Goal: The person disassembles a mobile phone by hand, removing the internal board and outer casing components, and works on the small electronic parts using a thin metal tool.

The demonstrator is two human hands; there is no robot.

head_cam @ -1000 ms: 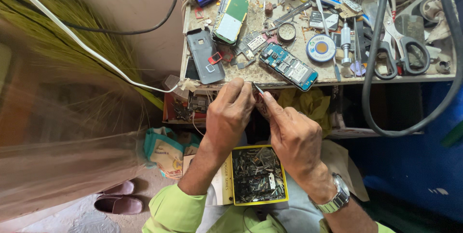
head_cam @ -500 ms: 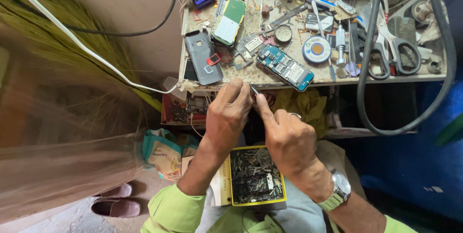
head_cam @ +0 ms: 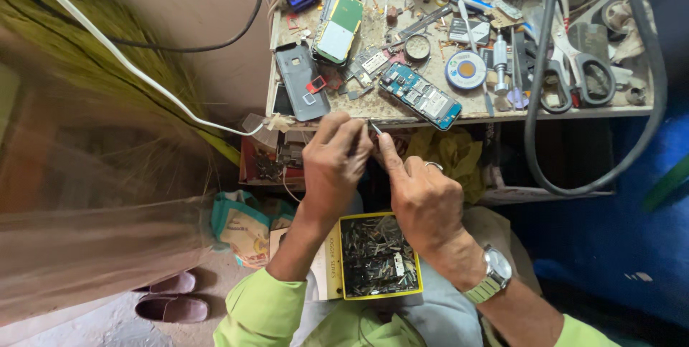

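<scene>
While my left hand [head_cam: 336, 167] and right hand [head_cam: 423, 200] pinched one tiny metal part [head_cam: 375, 129] together, a yellow box [head_cam: 378, 255] sat on my lap.

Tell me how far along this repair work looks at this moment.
Done: a phone is already apart, its blue circuit board and grey back cover lying on the bench. In hand: left hand and right hand pinch a tiny part above the yellow parts box. Left: reassembly, nothing rejoined.

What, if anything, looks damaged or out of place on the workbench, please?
The blue phone circuit board lies bare, overhanging the worn bench edge; the grey phone back cover lies separately nearby. Nothing looks spilled.
</scene>
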